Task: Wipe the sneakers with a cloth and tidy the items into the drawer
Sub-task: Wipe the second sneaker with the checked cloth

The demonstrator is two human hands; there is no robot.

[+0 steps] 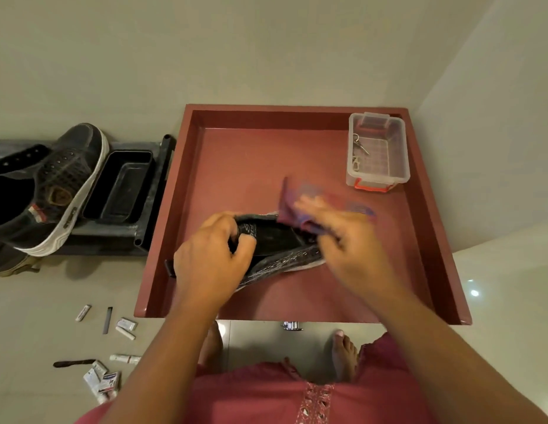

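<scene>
Left hand (216, 258): grips the heel end of a dark sneaker (275, 243) held over the red drawer (181, 191).
Right hand (343, 237): motion-blurred, holds a purple cloth (300, 203) against the sneaker.
Clear box (377, 151): far right corner of the drawer, keys inside.
Second sneaker (52, 188): on a rack, left.
Floor (37, 301): small tubes scattered.

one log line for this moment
step: wiping | left hand: holds sneaker | right hand: rubs cloth | over: drawer

The person wears a pink top (251, 399) with a strip of cut-out embroidery (315, 403) down the front. Both forearms are bare. The feet (344, 353) are bare too.
</scene>
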